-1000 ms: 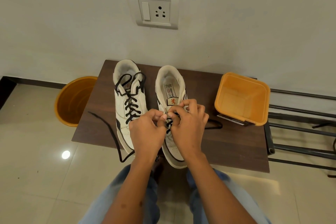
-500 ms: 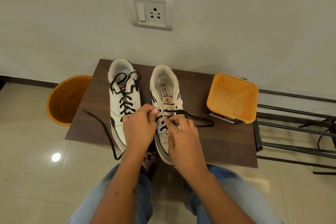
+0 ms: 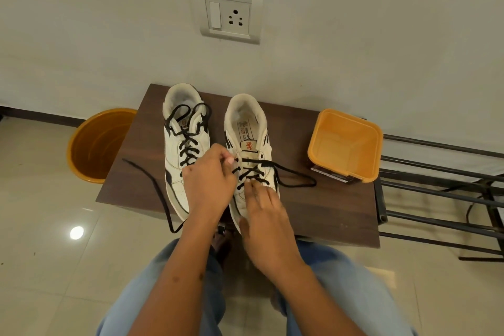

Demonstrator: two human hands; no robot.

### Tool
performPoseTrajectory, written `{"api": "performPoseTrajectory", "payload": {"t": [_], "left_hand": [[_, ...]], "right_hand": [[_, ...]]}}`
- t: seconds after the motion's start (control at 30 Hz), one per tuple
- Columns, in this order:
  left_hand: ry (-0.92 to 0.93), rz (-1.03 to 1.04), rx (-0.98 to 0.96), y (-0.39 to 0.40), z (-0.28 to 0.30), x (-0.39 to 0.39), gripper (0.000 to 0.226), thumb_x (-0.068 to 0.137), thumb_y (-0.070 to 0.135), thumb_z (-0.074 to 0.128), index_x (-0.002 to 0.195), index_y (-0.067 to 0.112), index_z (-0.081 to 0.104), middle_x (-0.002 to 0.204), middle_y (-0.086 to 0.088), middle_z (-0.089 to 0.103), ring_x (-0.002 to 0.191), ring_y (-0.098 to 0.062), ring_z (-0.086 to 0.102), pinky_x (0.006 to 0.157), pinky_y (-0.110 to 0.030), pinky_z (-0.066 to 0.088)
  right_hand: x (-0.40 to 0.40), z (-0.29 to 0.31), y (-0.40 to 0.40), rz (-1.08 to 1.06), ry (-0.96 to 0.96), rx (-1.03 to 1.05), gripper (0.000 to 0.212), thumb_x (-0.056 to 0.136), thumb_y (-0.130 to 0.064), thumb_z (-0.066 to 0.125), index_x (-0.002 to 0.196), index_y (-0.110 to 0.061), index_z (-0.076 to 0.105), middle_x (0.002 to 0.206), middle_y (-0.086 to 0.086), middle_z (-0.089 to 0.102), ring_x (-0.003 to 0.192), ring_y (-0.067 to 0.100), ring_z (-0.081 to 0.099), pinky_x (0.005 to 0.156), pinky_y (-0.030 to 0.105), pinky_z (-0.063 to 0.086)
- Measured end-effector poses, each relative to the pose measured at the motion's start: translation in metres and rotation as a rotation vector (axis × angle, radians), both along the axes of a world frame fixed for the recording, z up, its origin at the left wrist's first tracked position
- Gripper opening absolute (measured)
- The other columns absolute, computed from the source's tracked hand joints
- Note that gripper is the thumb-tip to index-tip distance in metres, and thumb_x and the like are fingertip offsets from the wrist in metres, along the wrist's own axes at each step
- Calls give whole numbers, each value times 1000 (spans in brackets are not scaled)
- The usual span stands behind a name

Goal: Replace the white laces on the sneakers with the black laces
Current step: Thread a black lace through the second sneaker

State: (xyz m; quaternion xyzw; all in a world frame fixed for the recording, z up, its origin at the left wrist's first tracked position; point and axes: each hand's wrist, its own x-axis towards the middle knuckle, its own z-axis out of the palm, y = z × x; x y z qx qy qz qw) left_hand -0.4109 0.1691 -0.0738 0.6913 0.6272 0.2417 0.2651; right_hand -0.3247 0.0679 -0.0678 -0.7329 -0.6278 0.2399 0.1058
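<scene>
On table (image 3: 327,207), sneakers (image 3: 249,144) heels wallward.

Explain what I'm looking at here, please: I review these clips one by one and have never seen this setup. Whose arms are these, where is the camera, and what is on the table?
There is no machine: a person does the work with bare hands, and the one camera sits on their head, looking forward and down, so the arms come in from the bottom edge.

On the brown table stand two white sneakers. The left sneaker is already threaded with a black lace. The right sneaker is partly threaded with another black lace, whose free end loops over the table. The left hand pinches something at an eyelet, seemingly the lace. The right hand rests on the shoe's front with fingers fairly straight.

An orange square tub sits on the table's right side; an orange bucket stands on the floor.
</scene>
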Motion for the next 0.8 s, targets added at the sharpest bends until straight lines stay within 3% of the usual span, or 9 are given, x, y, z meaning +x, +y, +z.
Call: {"api": "performPoseTrajectory", "payload": {"t": [0.1, 0.23, 0.3, 0.37, 0.43, 0.5, 0.57, 0.67, 0.8], "left_hand": [[-65, 276, 38, 8, 5, -12, 17, 97, 13, 50, 92, 29, 46, 76, 15, 55, 74, -10, 55, 97, -35, 31], [-428, 746, 47, 21, 16, -36, 12, 101, 16, 45, 103, 28, 45, 95, 17, 54, 96, -11, 57, 107, -54, 37], [-267, 714, 111, 19, 19, -36, 20, 98, 13, 50, 115, 24, 49, 115, 6, 56, 116, -20, 51, 108, -48, 33], [-89, 419, 182, 17, 19, -26, 29, 96, 15, 56, 123, 26, 53, 125, 5, 55, 122, -18, 46, 104, -42, 29], [51, 72, 154, 14, 10, -14, 24, 95, 20, 60, 115, 33, 64, 117, 11, 63, 116, -16, 50, 97, -34, 24], [53, -80, 42, 9, -1, -9, 17, 93, 25, 64, 105, 34, 72, 107, 14, 69, 110, -14, 56, 101, -34, 27], [16, -43, 16, 6, -3, -7, 13, 92, 25, 66, 99, 30, 75, 101, 13, 72, 105, -13, 59, 108, -36, 28], [32, 63, 84, 9, 3, -11, 14, 93, 20, 64, 95, 26, 76, 96, 12, 73, 100, -12, 59, 102, -26, 22], [-107, 465, 258, 26, 13, -38, 16, 93, 18, 61, 100, 24, 74, 94, 10, 69, 94, -19, 65, 97, -50, 47]], "right_hand": [[-6, -9, -11, 41, -52, -129, 83, 101, -27, 42, 150, -16, -24, 156, 4, -33, 145, 21, -27, 117, 33, -16], [-4, -13, -11, 56, -36, -207, 87, 102, -31, 40, 144, -17, -35, 147, 3, -47, 136, 19, -41, 116, 35, -19], [-3, -13, -10, 74, 7, -239, 89, 102, -33, 41, 144, -18, -36, 146, 2, -48, 136, 18, -42, 115, 33, -20], [-3, -15, -9, 83, 16, -266, 91, 101, -34, 43, 143, -17, -37, 145, 3, -50, 135, 19, -43, 116, 35, -19], [-4, -16, -7, 89, 16, -286, 93, 100, -35, 43, 142, -15, -38, 144, 4, -51, 135, 20, -43, 116, 36, -19], [-4, -15, -6, 99, 15, -298, 96, 99, -36, 45, 142, -14, -38, 144, 4, -51, 135, 21, -43, 116, 37, -20], [-1, -14, -5, 113, 31, -312, 99, 98, -36, 48, 142, -14, -38, 145, 3, -49, 136, 21, -41, 117, 37, -18], [3, -11, -2, 141, 43, -335, 102, 97, -36, 52, 143, -14, -36, 147, 4, -47, 137, 22, -40, 118, 36, -16], [6, -10, -1, 150, 66, -342, 103, 96, -36, 54, 144, -15, -35, 148, 3, -46, 138, 21, -38, 118, 36, -15]]}}
